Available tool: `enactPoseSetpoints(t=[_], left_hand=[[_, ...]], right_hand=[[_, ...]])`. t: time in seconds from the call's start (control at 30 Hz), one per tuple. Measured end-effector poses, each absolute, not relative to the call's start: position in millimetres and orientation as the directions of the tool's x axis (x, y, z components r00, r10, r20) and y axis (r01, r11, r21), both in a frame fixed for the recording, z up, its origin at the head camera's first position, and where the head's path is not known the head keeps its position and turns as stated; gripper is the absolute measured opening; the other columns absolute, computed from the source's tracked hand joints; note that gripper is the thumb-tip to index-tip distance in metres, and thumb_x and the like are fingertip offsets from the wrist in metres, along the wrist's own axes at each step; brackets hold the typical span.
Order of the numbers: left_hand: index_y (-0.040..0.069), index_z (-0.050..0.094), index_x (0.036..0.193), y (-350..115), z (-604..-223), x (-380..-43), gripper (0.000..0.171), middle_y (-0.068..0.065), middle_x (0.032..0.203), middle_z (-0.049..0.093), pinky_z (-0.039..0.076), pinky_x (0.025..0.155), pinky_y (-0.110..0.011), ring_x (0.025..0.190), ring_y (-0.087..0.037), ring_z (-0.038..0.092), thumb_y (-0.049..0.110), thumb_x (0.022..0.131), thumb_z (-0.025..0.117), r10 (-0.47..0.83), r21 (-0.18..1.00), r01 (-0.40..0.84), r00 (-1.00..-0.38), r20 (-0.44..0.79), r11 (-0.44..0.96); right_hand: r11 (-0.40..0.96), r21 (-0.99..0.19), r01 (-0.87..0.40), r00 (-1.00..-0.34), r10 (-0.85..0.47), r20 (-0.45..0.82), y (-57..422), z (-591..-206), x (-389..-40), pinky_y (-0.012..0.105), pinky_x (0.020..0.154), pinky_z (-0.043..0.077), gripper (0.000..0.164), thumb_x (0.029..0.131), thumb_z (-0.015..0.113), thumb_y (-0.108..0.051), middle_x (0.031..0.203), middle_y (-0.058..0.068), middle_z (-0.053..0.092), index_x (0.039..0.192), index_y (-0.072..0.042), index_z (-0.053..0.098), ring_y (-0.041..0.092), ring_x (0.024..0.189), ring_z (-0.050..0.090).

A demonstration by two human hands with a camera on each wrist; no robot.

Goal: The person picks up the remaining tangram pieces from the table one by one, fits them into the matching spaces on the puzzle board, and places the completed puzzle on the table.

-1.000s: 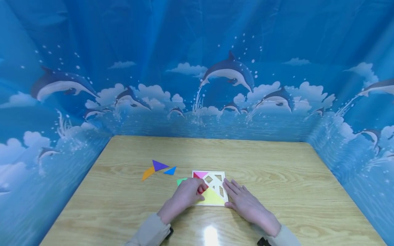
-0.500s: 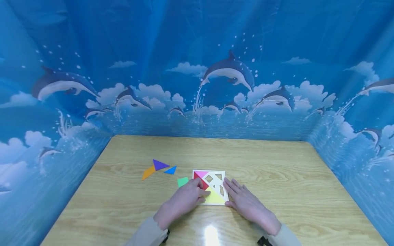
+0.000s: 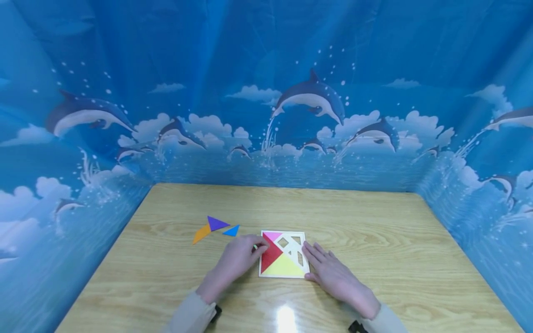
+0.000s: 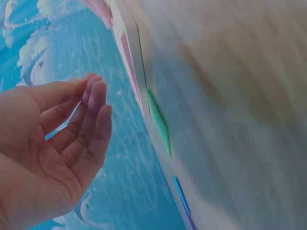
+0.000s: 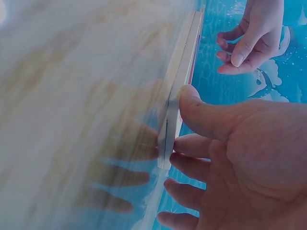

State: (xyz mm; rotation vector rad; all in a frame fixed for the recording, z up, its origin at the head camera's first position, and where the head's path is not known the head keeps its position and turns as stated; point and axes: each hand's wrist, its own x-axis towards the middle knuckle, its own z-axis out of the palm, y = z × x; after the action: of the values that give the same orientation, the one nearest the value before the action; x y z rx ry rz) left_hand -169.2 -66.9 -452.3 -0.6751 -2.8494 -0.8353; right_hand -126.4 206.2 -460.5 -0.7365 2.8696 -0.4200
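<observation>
A white-framed tangram board lies on the table with a red triangle, a yellow triangle and a pink piece set in it. Its right part shows several cut-out shapes. My left hand hovers just left of the board, fingers loosely bent and thumb near the fingertips, holding nothing. Under it a green piece lies flat on the table, mostly hidden in the head view. My right hand rests with straight fingers against the board's right edge.
Left of the board lie a purple triangle, an orange piece and a small blue triangle. A blue dolphin-print curtain encloses the wooden table at the back and sides.
My left hand has lifted off the red and yellow triangles and moved left, over the green piece, uncovering the red triangle. The right hand has stayed in place.
</observation>
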Motion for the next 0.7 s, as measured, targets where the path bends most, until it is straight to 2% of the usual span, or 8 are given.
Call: enactPoseSetpoints(t=[0.2, 0.33, 0.47, 0.7], left_hand=[[0.015, 0.077, 0.099, -90.1, -446.5, -178.4, 0.007, 0.004, 0.087, 0.073, 0.049, 0.060, -0.020, 0.071, -0.008, 0.061, 0.014, 0.094, 0.073, 0.275, 0.545, 0.363, -0.931, 0.239, 0.756], [0.012, 0.077, 0.101, -115.3, -440.8, -188.7, 0.008, 0.001, 0.091, 0.075, 0.056, 0.065, -0.027, 0.075, -0.011, 0.067, 0.013, 0.094, 0.073, 0.182, 0.569, 0.310, -0.945, 0.271, 0.762], [0.007, 0.076, 0.103, -145.9, -434.9, -200.1, 0.011, -0.007, 0.092, 0.076, 0.059, 0.070, -0.037, 0.078, -0.020, 0.071, 0.011, 0.096, 0.070, 0.094, 0.568, 0.259, -0.948, 0.303, 0.781], [-0.003, 0.073, 0.107, -184.2, -435.3, -207.5, 0.016, -0.016, 0.095, 0.074, 0.058, 0.074, -0.046, 0.085, -0.031, 0.070, 0.007, 0.096, 0.066, 0.041, 0.560, 0.166, -0.972, 0.230, 0.812]], right_hand=[[0.836, -0.303, -0.458, -0.864, -0.499, -0.070, 206.5, -460.3, -126.2, 0.066, 0.115, 0.028, 0.068, 0.100, 0.060, -0.031, 0.163, 0.019, 0.028, 0.154, 0.003, 0.035, 0.044, 0.148, 0.027], [0.833, -0.306, -0.460, -0.863, -0.501, -0.067, 206.4, -460.3, -126.1, 0.066, 0.115, 0.028, 0.067, 0.101, 0.060, -0.030, 0.163, 0.019, 0.028, 0.154, 0.003, 0.035, 0.044, 0.148, 0.027], [0.833, -0.314, -0.455, -0.864, -0.499, -0.072, 205.9, -460.2, -126.3, 0.066, 0.115, 0.028, 0.068, 0.100, 0.060, -0.031, 0.163, 0.018, 0.028, 0.154, 0.003, 0.035, 0.044, 0.148, 0.027], [0.837, -0.316, -0.447, -0.868, -0.491, -0.075, 204.6, -459.8, -126.1, 0.066, 0.115, 0.027, 0.068, 0.100, 0.061, -0.031, 0.163, 0.018, 0.028, 0.154, 0.002, 0.035, 0.043, 0.149, 0.027]])
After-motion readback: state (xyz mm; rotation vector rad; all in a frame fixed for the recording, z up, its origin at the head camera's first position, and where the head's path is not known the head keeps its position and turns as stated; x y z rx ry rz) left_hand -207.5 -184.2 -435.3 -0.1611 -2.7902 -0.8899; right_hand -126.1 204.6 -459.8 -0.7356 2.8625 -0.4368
